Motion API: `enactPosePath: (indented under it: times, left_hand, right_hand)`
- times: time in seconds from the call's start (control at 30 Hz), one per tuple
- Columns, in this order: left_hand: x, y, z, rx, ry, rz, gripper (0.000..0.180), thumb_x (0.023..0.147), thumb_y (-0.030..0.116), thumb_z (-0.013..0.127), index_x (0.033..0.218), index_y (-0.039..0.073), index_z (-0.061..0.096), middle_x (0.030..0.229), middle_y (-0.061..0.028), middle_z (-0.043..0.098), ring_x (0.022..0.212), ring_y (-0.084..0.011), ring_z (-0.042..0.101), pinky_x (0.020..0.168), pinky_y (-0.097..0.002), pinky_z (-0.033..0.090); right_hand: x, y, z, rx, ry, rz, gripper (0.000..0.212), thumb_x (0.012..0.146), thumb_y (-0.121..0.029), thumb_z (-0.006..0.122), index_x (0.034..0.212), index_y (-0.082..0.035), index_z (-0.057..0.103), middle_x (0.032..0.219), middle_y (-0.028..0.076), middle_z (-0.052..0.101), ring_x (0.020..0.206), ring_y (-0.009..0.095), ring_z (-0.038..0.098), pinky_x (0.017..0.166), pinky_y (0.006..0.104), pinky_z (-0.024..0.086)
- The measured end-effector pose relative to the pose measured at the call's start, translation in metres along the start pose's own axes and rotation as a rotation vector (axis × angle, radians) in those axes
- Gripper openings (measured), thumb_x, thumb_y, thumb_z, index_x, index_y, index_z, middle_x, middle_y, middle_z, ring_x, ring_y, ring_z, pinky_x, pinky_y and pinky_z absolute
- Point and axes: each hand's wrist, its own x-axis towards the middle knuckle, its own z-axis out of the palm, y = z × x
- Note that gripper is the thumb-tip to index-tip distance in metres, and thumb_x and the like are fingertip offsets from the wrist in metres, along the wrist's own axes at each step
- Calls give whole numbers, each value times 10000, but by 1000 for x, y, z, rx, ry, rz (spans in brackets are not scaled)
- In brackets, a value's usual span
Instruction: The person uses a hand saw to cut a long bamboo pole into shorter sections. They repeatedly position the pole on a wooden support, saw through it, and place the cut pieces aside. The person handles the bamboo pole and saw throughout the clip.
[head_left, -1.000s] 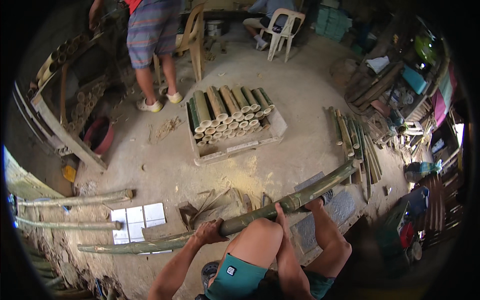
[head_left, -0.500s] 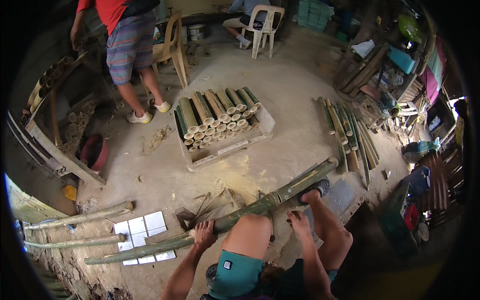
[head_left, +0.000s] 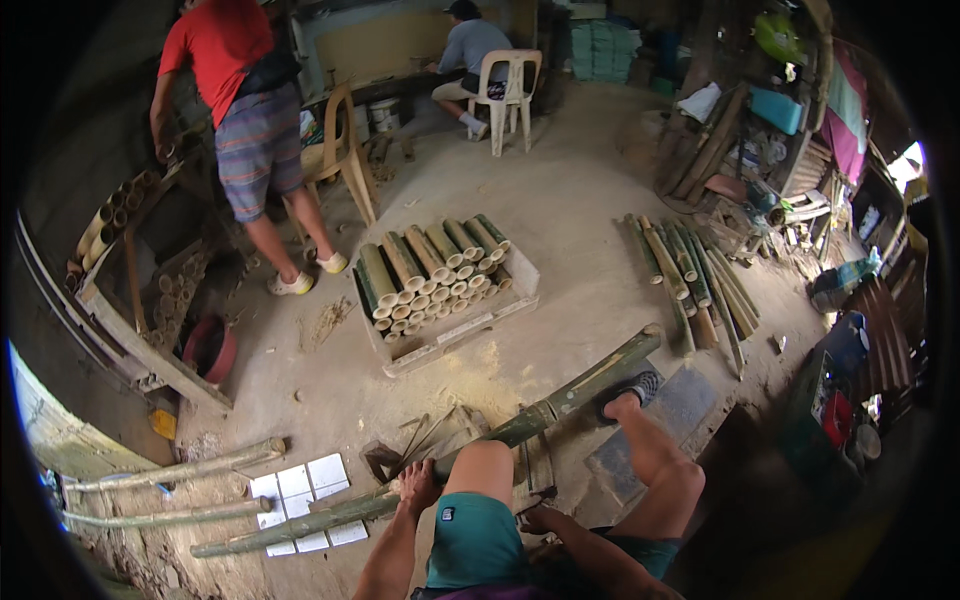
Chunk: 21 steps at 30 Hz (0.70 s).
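A long green bamboo pole point(head_left: 590, 385) runs slantwise in front of me, from the white tiles up toward my right foot. My left hand point(head_left: 418, 486) is closed over the pole, left of my bent knee, which overlaps it. Low beside the knee, my right hand point(head_left: 541, 520) has its fingers curled at the near end of a narrow brown framed tool point(head_left: 537, 462) that looks like a saw. Shadow partly hides that grip. The tool's far end reaches the pole.
Cut bamboo tubes point(head_left: 440, 265) fill a shallow crate point(head_left: 460, 333) ahead. Bamboo lengths point(head_left: 695, 270) lie at right. Two more poles point(head_left: 190, 464) rest at left near white tiles point(head_left: 300, 490). One person in red point(head_left: 225, 60) stands far left; another sits on a white chair point(head_left: 512, 85).
My right hand has come down and back from the air beside the pole to the brown tool. The view has tilted up slightly. My left hand stays on the pole.
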Motion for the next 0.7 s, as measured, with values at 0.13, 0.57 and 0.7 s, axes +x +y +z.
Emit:
enactPosePath:
  times: [0.13, 0.57, 0.7]
  left_hand:
    - [3, 0, 1, 6, -43, -31, 714, 817, 483, 760, 1388, 146, 496, 1345, -195, 557, 1294, -395, 496, 1093, -530, 347]
    - [16, -10, 15, 14, -33, -85, 734, 810, 517, 732, 1388, 133, 493, 1348, -210, 566, 1291, -415, 512, 1075, -570, 376]
    - [16, -10, 15, -11, -27, -98, 695, 839, 519, 705, 1383, 134, 509, 1334, -215, 585, 1282, -420, 521, 1073, -569, 378]
  right_hand:
    - [-19, 0, -34, 268, 410, 75, 612, 906, -528, 646, 1230, -9, 677, 1151, 258, 702, 1098, 431, 663, 955, 493, 524]
    - [-15, 26, -41, 296, 356, 119, 517, 905, -448, 635, 1104, 21, 723, 1082, 257, 720, 1045, 417, 689, 898, 494, 541]
    - [-8, 21, -41, 322, 371, 112, 517, 912, -448, 637, 1112, 21, 722, 1099, 246, 721, 1049, 413, 689, 893, 494, 545]
